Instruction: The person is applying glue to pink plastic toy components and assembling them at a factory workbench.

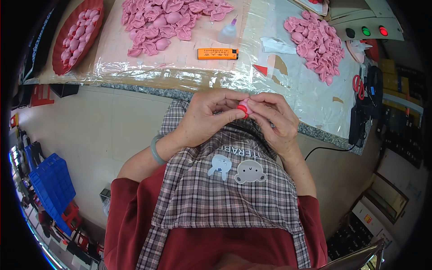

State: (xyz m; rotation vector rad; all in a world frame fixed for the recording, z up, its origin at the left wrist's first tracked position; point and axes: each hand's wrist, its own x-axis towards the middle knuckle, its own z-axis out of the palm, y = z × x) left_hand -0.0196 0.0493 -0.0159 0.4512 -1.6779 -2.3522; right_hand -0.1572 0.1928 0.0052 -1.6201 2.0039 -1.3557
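i have the small pink piece (244, 107) pinched between both sets of fingertips, left hand (204, 118) and right hand (275, 119) closed on it together, held up over my checked apron (225, 189) just short of the table edge (189, 93), with a bit of red showing at its lower side. it looks very light and soft, rubbery like the pink pieces piled on the plastic-covered table (168, 20), so i judge it will flex rather than break. i would hold it by its rim with light fingertip pressure, since squeezing the middle could deform it.
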